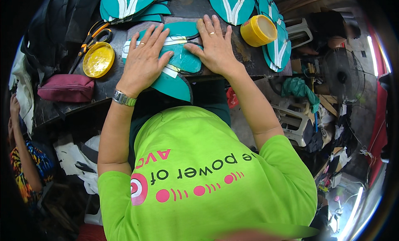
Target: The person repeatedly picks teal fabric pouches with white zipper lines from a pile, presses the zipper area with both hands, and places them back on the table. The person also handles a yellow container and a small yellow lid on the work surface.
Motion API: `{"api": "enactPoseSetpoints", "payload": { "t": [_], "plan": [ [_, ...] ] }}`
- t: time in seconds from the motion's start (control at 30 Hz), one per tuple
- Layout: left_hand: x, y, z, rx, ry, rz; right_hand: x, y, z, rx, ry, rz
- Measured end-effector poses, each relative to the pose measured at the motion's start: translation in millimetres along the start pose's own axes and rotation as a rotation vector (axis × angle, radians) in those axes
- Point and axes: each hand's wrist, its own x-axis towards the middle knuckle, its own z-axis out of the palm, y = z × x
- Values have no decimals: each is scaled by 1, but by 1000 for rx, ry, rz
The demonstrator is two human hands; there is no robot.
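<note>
Pressing down flat, both hands rest on a teal sandal sole (183, 60) that lies at the near edge of the dark tabletop (62, 108). The left hand (143, 62) is spread wide, palm down, covering the sole's left half, with its fingers fanned toward the far side and a ring on 1 finger. The right hand (214, 46) is likewise open and flat, fingers together and pointing away, lying on the sole's right part just beside the left hand; neither hand grips anything. A white strap strip (170, 71) shows between the 2 hands, and the teal sole's rounded end (174, 87) juts past the tabletop's edge toward the person's green shirt (208, 174).

To the left of the left hand, a yellow lid (98, 59) lies open side up, with orange-handled scissors (93, 35) just beyond it and a maroon pouch (66, 88) nearer the edge. To the right of the right hand stands a yellow jar (258, 30). Stacks of teal soles with white stripes (129, 4) lie at the far side.

Much of the pressed sole is hidden under the palms, so how many layers lie there cannot be told. The stacks at the top are cut off by the frame. The clutter on the right, below the tabletop, is dim and hard to make out, apart from a fan (343, 75).
</note>
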Motion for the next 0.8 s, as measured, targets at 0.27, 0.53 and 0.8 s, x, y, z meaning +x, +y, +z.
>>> {"api": "enactPoseSetpoints", "payload": {
  "t": [0.27, 0.53, 0.8],
  "plan": [
    [1, -5, 0, -46, 15, 27, -11, -36, -11, 85, -40, -112],
    [-5, -7, -8, -18, 112, -135, 4, -1, -8, -185, 39, -52],
    [-2, -7, -10, -55, 87, -204, 17, -15, 2, -184, -32, -229]
  ]
}}
